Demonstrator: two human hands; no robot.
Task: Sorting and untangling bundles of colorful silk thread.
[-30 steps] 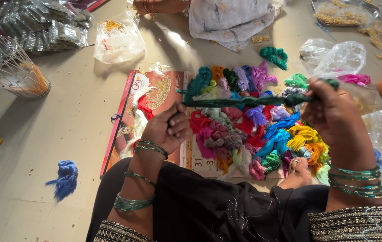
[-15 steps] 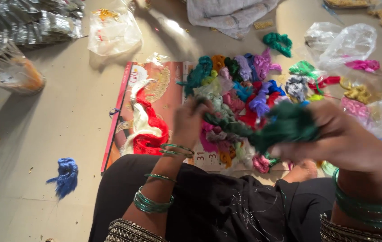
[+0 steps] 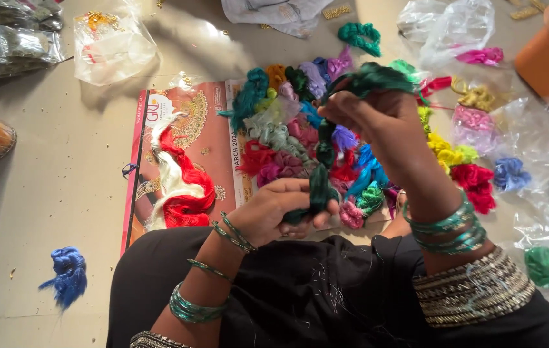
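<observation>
Two hands grip one dark green thread skein above a heap of coloured skeins.

Lower down, the left hand (image 3: 281, 209) has its fingers curled tight around the bottom end of the dark green skein (image 3: 323, 164), thumb pressed over it. Higher up, the right hand (image 3: 377, 122) pinches the upper end, fingers bunched closed around the strand, which runs taut between them. Beneath lie the coloured skeins (image 3: 287, 142) on a printed sheet (image 3: 184, 122); a blue skein (image 3: 68, 274) rests apart on the floor.
</observation>
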